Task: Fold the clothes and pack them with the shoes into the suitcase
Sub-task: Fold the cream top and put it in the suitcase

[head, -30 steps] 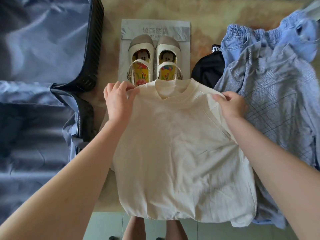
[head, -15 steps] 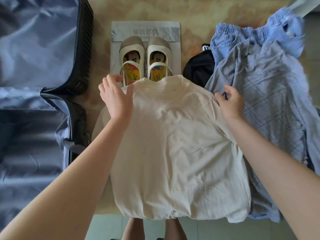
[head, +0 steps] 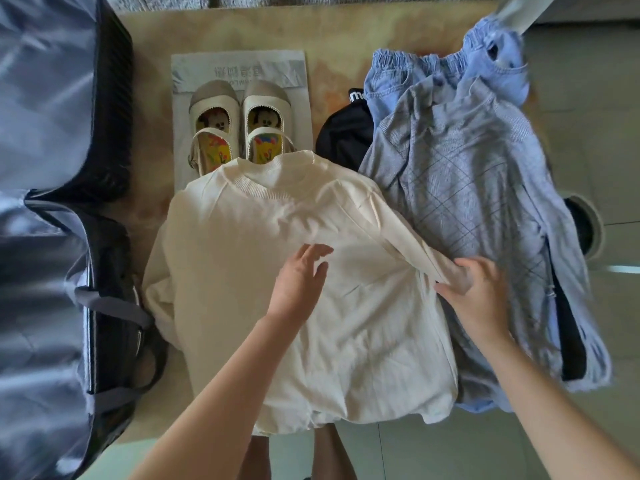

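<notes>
- On the near side of the pair of strapped shoes [head: 239, 123], the cream long-sleeved top [head: 242, 271] lay flat on the marbled table [head: 346, 39]. Its ribbed collar just overlapped the shoes' heel straps, and its hem hung over the table edge nearest the person.
- The top's long axis ran from the shoes straight back toward the person, collar far and hem near.
- Its right sleeve [head: 408, 233] slanted from the shoulder, outward and away from the shoes, in a fairly taut ridge that ended at the right hand [head: 478, 292].
- The right hand was at the cuff end with fingers spread and thumb out; whether it had closed on the cloth could not be told.
- The left hand [head: 298, 282] was on or just over the chest of the top, fingers loose and slightly bent, holding nothing.
- The next move was probably to fold that sleeve across the body, a job for the right hand, with the left placed to hold the chest down.
- The cloth looked soft, mostly smooth and lightly creased at the middle, and the left sleeve was bunched along the side.
- Left of the shoes stood the open suitcase [head: 114, 109], with no clothes visible inside.
- Right of the shoes lay a black garment [head: 343, 136], pale denim with an elastic waist [head: 415, 74] and a blue checked shirt [head: 467, 174], all unfolded.
</notes>
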Motion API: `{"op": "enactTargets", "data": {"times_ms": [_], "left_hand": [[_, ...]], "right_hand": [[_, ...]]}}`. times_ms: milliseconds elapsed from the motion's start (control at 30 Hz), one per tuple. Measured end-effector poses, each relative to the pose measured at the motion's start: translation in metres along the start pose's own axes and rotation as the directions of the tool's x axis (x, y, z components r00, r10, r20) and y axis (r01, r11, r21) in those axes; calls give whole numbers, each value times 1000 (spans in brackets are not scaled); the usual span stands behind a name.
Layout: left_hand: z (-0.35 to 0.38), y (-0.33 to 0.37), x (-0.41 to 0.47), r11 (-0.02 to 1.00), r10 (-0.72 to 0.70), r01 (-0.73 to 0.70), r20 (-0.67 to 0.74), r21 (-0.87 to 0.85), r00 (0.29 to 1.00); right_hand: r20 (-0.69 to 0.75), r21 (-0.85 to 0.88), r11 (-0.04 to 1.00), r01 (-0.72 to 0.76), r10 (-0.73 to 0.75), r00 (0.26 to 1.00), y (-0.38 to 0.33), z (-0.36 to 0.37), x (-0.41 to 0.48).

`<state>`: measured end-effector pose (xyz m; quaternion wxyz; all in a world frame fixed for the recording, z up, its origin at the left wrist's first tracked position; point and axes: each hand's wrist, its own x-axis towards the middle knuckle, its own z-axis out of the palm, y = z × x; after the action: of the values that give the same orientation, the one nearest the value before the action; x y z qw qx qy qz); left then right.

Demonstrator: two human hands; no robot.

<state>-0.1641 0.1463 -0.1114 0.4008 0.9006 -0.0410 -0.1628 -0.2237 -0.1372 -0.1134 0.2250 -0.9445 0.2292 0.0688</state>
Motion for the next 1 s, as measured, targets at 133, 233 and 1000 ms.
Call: {"op": "enactTargets", "data": {"times_ms": [133, 233, 1000], "left_hand": [[21, -9, -14, 995, -67, 50, 220, 84, 973], [24, -12, -14, 992, -92, 66, 256, 106, 962], [13, 19, -44, 444, -469, 730, 559, -520, 683]], "right_hand": [[-132, -67, 996, 56, -64, 989, 11, -10, -12], [-207, -21, 997, 73, -76, 975, 6, -19, -11], [264, 451, 796, -405, 314, 912, -97, 29, -61]]}}
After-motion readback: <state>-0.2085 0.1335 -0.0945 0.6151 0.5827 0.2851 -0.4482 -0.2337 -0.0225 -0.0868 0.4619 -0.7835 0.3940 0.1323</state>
